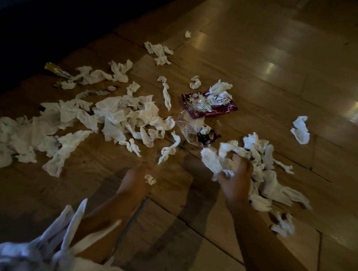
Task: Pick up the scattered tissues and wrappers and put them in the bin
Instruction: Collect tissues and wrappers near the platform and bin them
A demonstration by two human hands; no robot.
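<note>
Dozens of crumpled tissues [118, 115] cover the tiled floor [270, 56], the biggest drift running from the left edge to the frame's centre, a smaller heap [267, 173] at centre right. They look feather-light and soft, so you can rake several together and bunch them; a loose pinch will likely shed pieces. Next in size, the purple wrapper [208, 105] lies above centre, probably slick and crinkly (take it by an edge). Your right hand [235, 176] is closed round a wad of tissue [217, 159], touching the right-hand heap. Your left hand [138, 179], at lower centre, pinches one small scrap [150, 179], with the big drift just up-left. No bin shows anywhere.
</note>
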